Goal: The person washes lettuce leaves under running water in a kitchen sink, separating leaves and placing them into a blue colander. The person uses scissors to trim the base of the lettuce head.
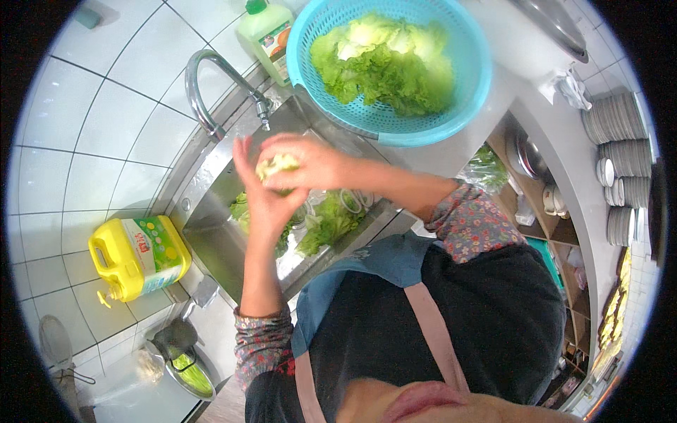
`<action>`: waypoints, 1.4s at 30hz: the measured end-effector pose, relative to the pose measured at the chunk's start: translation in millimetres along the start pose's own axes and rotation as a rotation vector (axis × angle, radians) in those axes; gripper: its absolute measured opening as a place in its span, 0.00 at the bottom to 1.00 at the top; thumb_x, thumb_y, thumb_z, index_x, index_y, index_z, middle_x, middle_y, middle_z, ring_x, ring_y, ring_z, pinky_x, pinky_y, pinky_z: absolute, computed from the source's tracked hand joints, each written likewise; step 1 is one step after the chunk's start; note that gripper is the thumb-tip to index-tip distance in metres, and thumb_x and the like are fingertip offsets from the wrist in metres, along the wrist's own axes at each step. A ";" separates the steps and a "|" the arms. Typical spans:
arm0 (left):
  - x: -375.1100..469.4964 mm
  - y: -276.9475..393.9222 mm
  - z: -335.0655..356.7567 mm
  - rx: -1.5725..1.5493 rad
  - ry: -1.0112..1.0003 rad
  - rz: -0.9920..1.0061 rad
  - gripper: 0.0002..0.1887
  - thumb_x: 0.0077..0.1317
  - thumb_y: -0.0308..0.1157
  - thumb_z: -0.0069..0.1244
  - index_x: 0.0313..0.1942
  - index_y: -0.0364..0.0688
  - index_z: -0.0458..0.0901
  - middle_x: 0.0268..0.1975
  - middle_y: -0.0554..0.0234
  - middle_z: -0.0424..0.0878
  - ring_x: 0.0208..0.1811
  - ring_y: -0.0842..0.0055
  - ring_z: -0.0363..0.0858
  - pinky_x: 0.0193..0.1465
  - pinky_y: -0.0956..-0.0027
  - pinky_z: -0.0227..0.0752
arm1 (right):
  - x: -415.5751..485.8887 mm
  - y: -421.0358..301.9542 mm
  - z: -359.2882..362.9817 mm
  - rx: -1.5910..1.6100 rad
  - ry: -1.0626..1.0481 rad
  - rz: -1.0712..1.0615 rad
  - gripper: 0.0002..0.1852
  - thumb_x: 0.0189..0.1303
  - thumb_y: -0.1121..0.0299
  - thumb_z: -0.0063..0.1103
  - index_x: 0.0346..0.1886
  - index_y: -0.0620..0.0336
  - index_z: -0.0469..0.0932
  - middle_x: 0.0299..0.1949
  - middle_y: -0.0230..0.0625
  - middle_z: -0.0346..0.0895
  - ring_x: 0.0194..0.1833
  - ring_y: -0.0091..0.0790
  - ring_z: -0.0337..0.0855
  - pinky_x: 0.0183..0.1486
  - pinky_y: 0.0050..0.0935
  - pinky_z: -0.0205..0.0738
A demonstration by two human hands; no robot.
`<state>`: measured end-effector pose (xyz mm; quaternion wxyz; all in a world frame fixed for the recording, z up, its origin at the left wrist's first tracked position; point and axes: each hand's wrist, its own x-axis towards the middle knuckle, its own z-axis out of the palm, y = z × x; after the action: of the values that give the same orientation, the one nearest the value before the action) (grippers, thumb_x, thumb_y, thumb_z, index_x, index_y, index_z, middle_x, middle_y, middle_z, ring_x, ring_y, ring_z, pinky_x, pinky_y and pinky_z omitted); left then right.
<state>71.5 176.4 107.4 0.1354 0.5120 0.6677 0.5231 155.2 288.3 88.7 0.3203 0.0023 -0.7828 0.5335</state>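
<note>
My right hand (pixel 320 165) is closed around a pale yellow-green piece of leaf vegetable (pixel 276 167), probably lettuce, above a stainless steel sink (pixel 203 254). Close against it is my left hand (pixel 267 209), thumb out and fingers raised. Motion blur hides whether the left fingers also grip the piece. Beneath both hands, loose green lettuce leaves (pixel 333 224) lie in the sink, partly covered by my left wrist. Up ahead, a blue plastic colander basket (pixel 476 79) holds a heap of lettuce leaves (pixel 383 71) on the counter beside the sink.
A chrome faucet (pixel 198 79) arches over the sink's far left corner. Bottles stand along the tiled wall: a green-capped one (pixel 264 39) and a yellow jug (pixel 140 256). A metal bowl with greens (pixel 193 375) is at lower left. Plate stacks (pixel 613 119) line the right shelf.
</note>
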 end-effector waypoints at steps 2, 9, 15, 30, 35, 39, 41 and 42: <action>15.6 17.2 9.5 -0.065 -0.045 0.067 0.62 0.35 0.31 0.67 0.65 0.41 0.35 0.64 0.43 0.48 0.63 0.59 0.56 0.62 0.60 0.56 | 2.4 -18.9 -32.3 0.040 0.013 0.059 0.16 0.49 0.68 0.62 0.42 0.64 0.75 0.45 0.42 0.72 0.49 0.35 0.72 0.53 0.29 0.64; 40.2 39.7 26.5 -0.456 -0.061 -0.054 0.56 0.40 0.30 0.65 0.65 0.47 0.40 0.63 0.48 0.52 0.64 0.61 0.54 0.62 0.57 0.55 | 10.1 -70.3 -126.6 -0.203 0.163 0.563 0.21 0.49 0.50 0.59 0.41 0.53 0.77 0.33 0.34 0.77 0.34 0.27 0.77 0.30 0.25 0.72; 8.8 -7.2 9.9 -0.543 -0.018 -0.288 0.40 0.50 0.24 0.57 0.62 0.45 0.53 0.56 0.54 0.65 0.57 0.69 0.62 0.56 0.66 0.62 | 19.8 -37.4 -174.9 -0.630 -0.196 0.484 0.23 0.49 0.47 0.57 0.41 0.54 0.76 0.33 0.37 0.75 0.30 0.30 0.76 0.23 0.27 0.70; -109.6 -155.5 -114.4 -0.267 0.544 -0.716 0.27 0.55 0.29 0.54 0.55 0.36 0.64 0.44 0.60 0.74 0.44 0.77 0.73 0.42 0.73 0.70 | 21.7 -55.6 -110.8 -0.268 -0.228 0.453 0.22 0.57 0.62 0.56 0.54 0.57 0.70 0.44 0.33 0.75 0.41 0.23 0.74 0.41 0.22 0.70; -133.4 -212.0 -129.0 -0.378 0.576 -0.934 0.22 0.54 0.30 0.54 0.49 0.35 0.69 0.39 0.63 0.76 0.37 0.78 0.75 0.36 0.75 0.71 | -3.9 -23.5 -50.1 -0.014 -0.574 0.609 0.20 0.57 0.64 0.56 0.52 0.58 0.70 0.44 0.33 0.75 0.41 0.24 0.74 0.42 0.24 0.70; -133.6 -265.5 -114.8 -0.082 0.435 -1.094 0.16 0.53 0.33 0.53 0.42 0.35 0.76 0.33 0.58 0.80 0.33 0.72 0.79 0.35 0.72 0.73 | -23.0 13.3 -20.2 -0.057 -0.729 0.666 0.20 0.56 0.63 0.55 0.51 0.59 0.71 0.43 0.35 0.75 0.40 0.27 0.74 0.43 0.26 0.69; -126.7 -281.1 -107.4 0.376 0.252 -0.844 0.15 0.54 0.34 0.50 0.41 0.39 0.78 0.35 0.57 0.82 0.34 0.66 0.80 0.37 0.67 0.73 | -25.3 25.3 -11.8 -0.069 -0.808 0.707 0.20 0.56 0.64 0.55 0.52 0.59 0.70 0.44 0.35 0.74 0.41 0.27 0.73 0.45 0.26 0.69; -118.4 -285.1 -101.7 0.595 0.151 -0.702 0.14 0.55 0.35 0.49 0.41 0.40 0.79 0.35 0.57 0.82 0.35 0.63 0.80 0.38 0.65 0.73 | -26.1 30.3 -8.7 -0.077 -0.842 0.729 0.20 0.57 0.64 0.55 0.52 0.59 0.70 0.45 0.35 0.74 0.42 0.26 0.73 0.45 0.26 0.68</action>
<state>-104.0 42.2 -131.0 0.1027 0.2321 0.9296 0.2672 169.8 299.8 52.2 -0.2253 -0.0676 -0.8123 0.5337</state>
